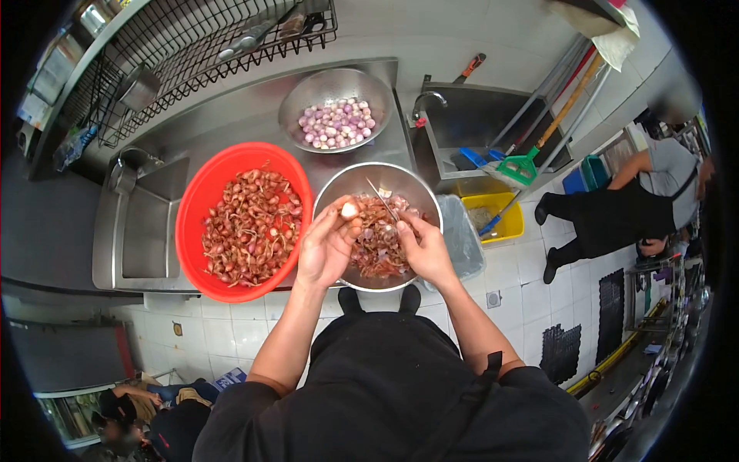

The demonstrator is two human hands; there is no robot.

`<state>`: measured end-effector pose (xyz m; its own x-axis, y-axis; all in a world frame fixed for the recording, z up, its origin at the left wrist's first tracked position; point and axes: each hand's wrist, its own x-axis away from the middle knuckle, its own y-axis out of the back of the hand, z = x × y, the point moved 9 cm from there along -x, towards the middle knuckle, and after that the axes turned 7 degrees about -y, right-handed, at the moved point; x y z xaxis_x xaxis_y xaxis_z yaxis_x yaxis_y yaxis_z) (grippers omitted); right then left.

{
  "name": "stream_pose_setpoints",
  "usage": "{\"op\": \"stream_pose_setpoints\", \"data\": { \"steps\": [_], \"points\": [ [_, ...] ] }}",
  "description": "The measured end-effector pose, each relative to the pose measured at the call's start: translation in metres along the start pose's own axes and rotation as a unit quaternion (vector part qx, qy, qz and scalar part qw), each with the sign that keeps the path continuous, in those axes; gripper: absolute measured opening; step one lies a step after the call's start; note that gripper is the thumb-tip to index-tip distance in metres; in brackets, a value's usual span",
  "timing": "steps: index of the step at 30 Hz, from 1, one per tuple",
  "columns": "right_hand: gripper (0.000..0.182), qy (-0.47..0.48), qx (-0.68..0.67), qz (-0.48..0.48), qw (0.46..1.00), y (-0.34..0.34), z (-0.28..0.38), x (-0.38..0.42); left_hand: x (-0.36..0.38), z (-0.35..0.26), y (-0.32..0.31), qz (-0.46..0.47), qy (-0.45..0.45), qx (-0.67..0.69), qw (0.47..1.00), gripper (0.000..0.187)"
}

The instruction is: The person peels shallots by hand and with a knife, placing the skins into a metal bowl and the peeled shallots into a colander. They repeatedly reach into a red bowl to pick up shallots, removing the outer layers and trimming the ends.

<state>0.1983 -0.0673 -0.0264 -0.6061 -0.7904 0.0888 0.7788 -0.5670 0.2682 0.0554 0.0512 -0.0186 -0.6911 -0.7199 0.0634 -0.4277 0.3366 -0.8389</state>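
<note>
Between the fingertips of my left hand [323, 246] is a pale, peeled shallot [349, 209]. My right hand [426, 250] grips a small knife [379, 195], its blade pointing up and left, apart from the shallot. Both hands are over a metal bowl [428, 194] filled with reddish-brown shallot skins [379, 245]. To the left, a red basin [187, 208] holds many unpeeled shallots [248, 223]. Behind the bowl stands a metal colander [291, 115] with peeled white and purple shallots [336, 123]. The knife's handle is mostly hidden in my right hand.
A sink [158, 223] lies at the left, another sink [481, 115] at the back right. A wire rack [215, 61] hangs above the counter. A green dustpan [519, 168] and yellow bucket [508, 223] stand at the right. Other people [654, 185] are nearby.
</note>
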Motion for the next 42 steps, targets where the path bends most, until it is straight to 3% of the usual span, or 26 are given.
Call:
{"op": "stream_pose_setpoints", "data": {
  "steps": [4, 8, 10, 12, 18, 22, 24, 26, 28, 30, 33, 36, 39, 42],
  "points": [
    [0.04, 0.006, -0.165, 0.097, 0.981, -0.018, 0.054, 0.02, 0.0, 0.0, -0.01, 0.063, -0.053, -0.075, 0.994, 0.034],
    [0.042, 0.065, -0.205, 0.103, 0.971, -0.025, 0.077, 0.021, 0.0, -0.003, -0.022, 0.064, -0.081, -0.12, 0.987, 0.029],
    [0.041, 0.079, -0.185, 0.092, 0.975, -0.024, 0.077, 0.019, 0.001, -0.004, -0.025, 0.051, -0.103, -0.139, 0.984, 0.029],
    [0.041, 0.154, -0.12, 0.058, 0.979, -0.02, 0.084, 0.019, 0.0, -0.008, -0.028, 0.05, -0.135, -0.155, 0.977, 0.029],
    [0.035, 0.181, -0.108, 0.033, 0.977, -0.015, 0.091, 0.02, -0.001, -0.006, -0.033, 0.015, -0.167, -0.173, 0.971, 0.029],
    [0.033, 0.098, -0.17, 0.051, 0.979, -0.012, 0.072, 0.007, -0.001, -0.002, -0.033, 0.058, -0.145, -0.194, 0.968, 0.028],
    [0.031, 0.045, -0.196, 0.062, 0.978, -0.01, 0.064, 0.004, -0.005, -0.002, -0.033, 0.047, -0.112, -0.143, 0.982, 0.029],
    [0.034, 0.049, -0.191, 0.074, 0.978, -0.009, 0.07, 0.005, -0.005, -0.007, -0.036, 0.043, -0.118, -0.152, 0.98, 0.029],
    [0.036, 0.122, -0.151, 0.061, 0.979, -0.007, 0.089, 0.01, -0.004, -0.009, -0.036, 0.037, -0.126, -0.164, 0.978, 0.029],
    [0.039, 0.116, -0.146, 0.083, 0.979, -0.011, 0.093, 0.012, -0.004, -0.009, -0.035, 0.038, -0.146, -0.18, 0.972, 0.029],
    [0.037, 0.211, -0.077, 0.025, 0.974, -0.013, 0.103, 0.016, -0.002, -0.011, -0.038, 0.038, -0.172, -0.183, 0.967, 0.028],
    [0.033, 0.19, -0.079, 0.034, 0.978, -0.016, 0.104, 0.016, 0.001, -0.015, -0.036, 0.038, -0.19, -0.186, 0.963, 0.027],
    [0.03, 0.23, -0.084, 0.004, 0.97, -0.013, 0.113, 0.016, 0.003, -0.017, -0.041, 0.053, -0.173, -0.189, 0.965, 0.028],
    [0.029, 0.125, -0.132, 0.046, 0.982, -0.014, 0.095, 0.006, 0.008, -0.019, -0.046, 0.059, -0.166, -0.198, 0.964, 0.03]
  ]
}}
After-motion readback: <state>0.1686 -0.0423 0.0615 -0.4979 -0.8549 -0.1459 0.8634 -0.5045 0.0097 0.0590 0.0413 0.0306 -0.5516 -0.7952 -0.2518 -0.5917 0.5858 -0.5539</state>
